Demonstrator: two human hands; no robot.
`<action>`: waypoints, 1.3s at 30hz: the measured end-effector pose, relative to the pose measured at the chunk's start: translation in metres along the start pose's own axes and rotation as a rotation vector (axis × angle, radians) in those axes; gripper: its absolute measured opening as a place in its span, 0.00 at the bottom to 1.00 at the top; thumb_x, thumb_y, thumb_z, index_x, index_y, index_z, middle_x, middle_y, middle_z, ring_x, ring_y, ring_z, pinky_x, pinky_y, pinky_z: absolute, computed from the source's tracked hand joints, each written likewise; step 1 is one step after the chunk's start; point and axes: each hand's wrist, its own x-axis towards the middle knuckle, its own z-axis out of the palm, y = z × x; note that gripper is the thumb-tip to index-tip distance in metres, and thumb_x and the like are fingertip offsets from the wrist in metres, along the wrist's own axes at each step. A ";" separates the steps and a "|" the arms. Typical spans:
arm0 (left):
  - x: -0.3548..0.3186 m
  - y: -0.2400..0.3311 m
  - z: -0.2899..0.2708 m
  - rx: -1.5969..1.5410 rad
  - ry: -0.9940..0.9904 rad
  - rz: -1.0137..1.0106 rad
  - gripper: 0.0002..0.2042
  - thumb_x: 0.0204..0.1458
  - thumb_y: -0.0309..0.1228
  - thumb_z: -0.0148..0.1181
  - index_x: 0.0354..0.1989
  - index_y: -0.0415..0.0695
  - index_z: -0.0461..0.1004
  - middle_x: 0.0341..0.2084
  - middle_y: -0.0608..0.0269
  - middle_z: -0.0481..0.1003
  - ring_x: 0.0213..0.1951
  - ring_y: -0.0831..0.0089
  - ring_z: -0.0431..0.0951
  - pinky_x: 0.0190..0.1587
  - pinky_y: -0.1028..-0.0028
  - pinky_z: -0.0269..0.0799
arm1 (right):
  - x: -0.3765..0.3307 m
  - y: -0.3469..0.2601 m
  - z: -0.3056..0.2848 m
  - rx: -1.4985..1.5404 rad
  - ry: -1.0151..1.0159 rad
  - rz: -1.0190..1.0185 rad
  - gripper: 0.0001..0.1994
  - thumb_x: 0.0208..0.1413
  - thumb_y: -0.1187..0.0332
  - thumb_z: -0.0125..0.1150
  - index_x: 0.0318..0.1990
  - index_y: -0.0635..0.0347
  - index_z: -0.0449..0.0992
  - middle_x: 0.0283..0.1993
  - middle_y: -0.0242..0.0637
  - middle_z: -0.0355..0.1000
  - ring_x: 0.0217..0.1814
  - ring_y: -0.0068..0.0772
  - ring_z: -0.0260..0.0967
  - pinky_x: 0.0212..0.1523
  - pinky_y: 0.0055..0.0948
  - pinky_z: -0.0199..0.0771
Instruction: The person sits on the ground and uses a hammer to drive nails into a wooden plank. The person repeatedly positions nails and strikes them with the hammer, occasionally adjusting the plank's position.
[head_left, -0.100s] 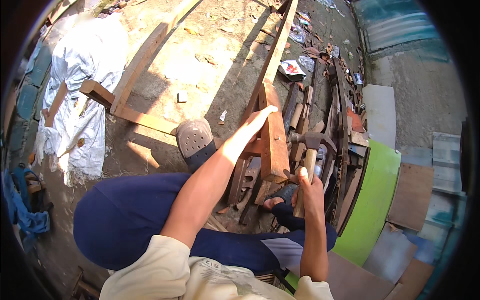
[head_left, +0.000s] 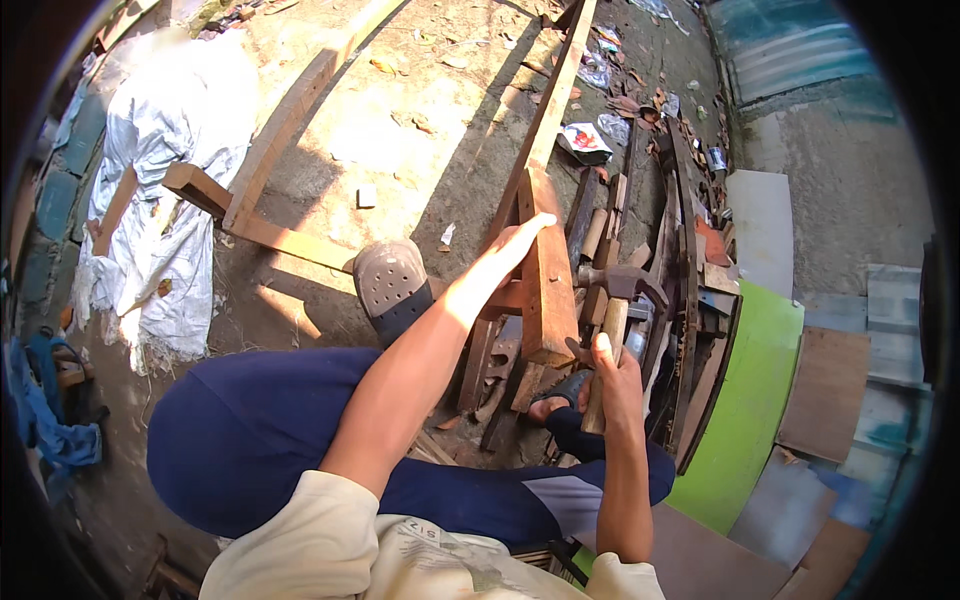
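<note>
My left hand (head_left: 512,245) rests flat against the left side of a short thick wooden block (head_left: 547,270) that stands on a wooden frame, fingers stretched along it. A hammer with a wooden handle (head_left: 612,330) and a dark metal head (head_left: 620,282) is gripped in my right hand (head_left: 612,385), its head just right of the block. A long wooden beam (head_left: 550,100) runs from the block away to the top of the view. My blue-trousered leg (head_left: 260,430) and sandalled foot (head_left: 392,285) lie to the left of the block.
Loose wood scraps and planks (head_left: 680,220) pile up at the right beside a green curved board (head_left: 745,400). Another timber frame (head_left: 270,150) lies on the dirt at the left, next to a white plastic sheet (head_left: 170,170). Litter lies at the top.
</note>
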 end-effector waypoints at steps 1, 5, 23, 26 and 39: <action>-0.002 0.002 -0.002 0.093 0.028 0.006 0.39 0.54 0.60 0.59 0.65 0.39 0.70 0.61 0.45 0.70 0.62 0.59 0.70 0.63 0.59 0.65 | 0.002 0.002 0.006 0.029 -0.016 0.015 0.18 0.63 0.57 0.65 0.45 0.64 0.71 0.18 0.34 0.67 0.12 0.28 0.64 0.12 0.30 0.65; -0.012 0.000 -0.011 0.088 -0.191 0.132 0.41 0.59 0.61 0.53 0.70 0.38 0.65 0.71 0.45 0.61 0.73 0.63 0.57 0.72 0.67 0.52 | 0.007 0.003 0.021 0.156 -0.076 -0.029 0.19 0.60 0.54 0.67 0.43 0.61 0.70 0.22 0.33 0.68 0.13 0.24 0.64 0.12 0.25 0.63; 0.001 -0.015 -0.002 0.210 0.092 0.137 0.54 0.55 0.75 0.41 0.60 0.24 0.68 0.57 0.30 0.70 0.59 0.50 0.72 0.62 0.60 0.64 | 0.011 -0.001 0.034 0.343 -0.089 0.017 0.17 0.58 0.56 0.66 0.40 0.63 0.74 0.20 0.32 0.69 0.13 0.22 0.62 0.15 0.21 0.64; 0.006 -0.017 0.001 0.279 0.173 0.112 0.57 0.53 0.78 0.37 0.54 0.20 0.73 0.48 0.24 0.76 0.54 0.49 0.78 0.57 0.58 0.69 | 0.011 -0.003 0.035 0.337 -0.073 0.005 0.16 0.59 0.57 0.66 0.38 0.62 0.74 0.18 0.31 0.68 0.12 0.23 0.62 0.14 0.21 0.63; -0.016 0.004 0.001 0.277 0.053 -0.010 0.58 0.55 0.77 0.36 0.70 0.25 0.55 0.71 0.30 0.54 0.74 0.46 0.54 0.74 0.57 0.49 | 0.024 0.004 0.026 0.394 -0.090 -0.008 0.15 0.58 0.60 0.66 0.40 0.65 0.75 0.18 0.31 0.69 0.12 0.21 0.64 0.12 0.19 0.66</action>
